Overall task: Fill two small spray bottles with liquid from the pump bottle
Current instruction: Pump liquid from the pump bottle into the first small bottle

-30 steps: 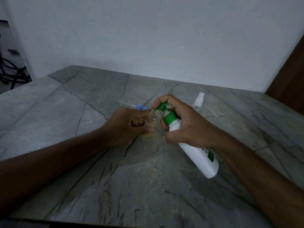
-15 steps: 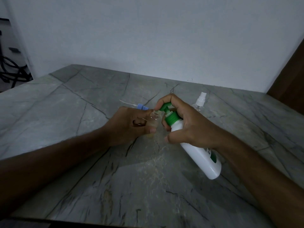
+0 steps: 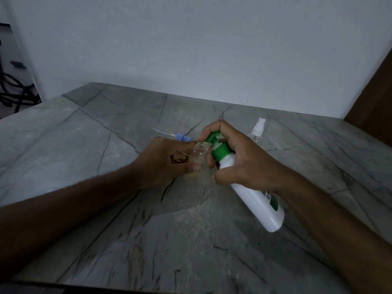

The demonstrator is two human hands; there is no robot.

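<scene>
- Right hand (image 3: 244, 164) wrapped round the neck of the white pump bottle (image 3: 254, 194), bottle tipped over, first finger on top of the green pump head (image 3: 214, 139).
- Left hand (image 3: 167, 162) with its grip closed round the small open spray bottle (image 3: 198, 153), kept upright just above the bench (image 3: 106, 209), a bit of yellow liquid at the bottom.
- Green spout right at the tiny mouth: easy to miss with one small wobble, then liquid down the side and onto fingers and bench.
- Hard push on the pump: maybe a big squirt, too much for that little hole.
- Wet, slippery fingers: maybe a slip of the little bottle.
- Blue spray cap (image 3: 182, 137) with its thin tube lying behind the left hand: could roll or get knocked away.
- Second spray bottle (image 3: 257, 132) standing near the right hand, white cap on: easy to bump over with the wrist, not yet opened for its turn.
</scene>
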